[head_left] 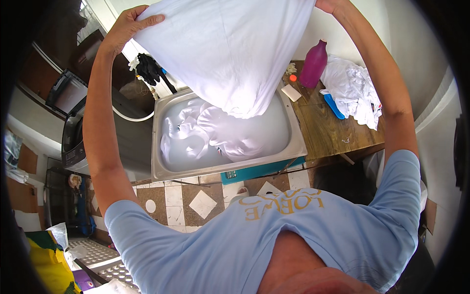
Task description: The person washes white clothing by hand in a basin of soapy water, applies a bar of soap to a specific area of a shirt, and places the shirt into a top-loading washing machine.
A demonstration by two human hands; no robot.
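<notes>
Tiled floor (203,204) in brown and white runs beneath a cramped washing corner with pale walls. At the far left, low down, lies a yellow and green bag (46,255), with a pale perforated panel (98,256) next to it. Farther in stands a dark grey washer (129,137), a white hose (129,117) curving from it toward the sink.

Above the washer, the person's left hand (128,27) is raised, its thumb laid along the front of a white cloth (220,49) and its fingers folded behind, pinching the edge. Black gloves (149,68) hang just right of it, lower down.

Next comes the metal sink (297,132), holding cloudy water and crumpled white laundry (235,130). The cloth spreads above it, its bunched lower end hanging over the basin; whether it touches the water cannot be told. A teal crate (245,172) sits underneath.

To the right, the wooden tabletop (318,139) carries a pale soap bar (291,93), an orange cap (293,78) and a purple bottle (314,66). Above these, the right hand (327,5) is at the cloth's other upper side; its fingers are cut off, so their closure cannot be told. Farther right, white clothes (350,85) lie heaped against a blue object (334,106).
</notes>
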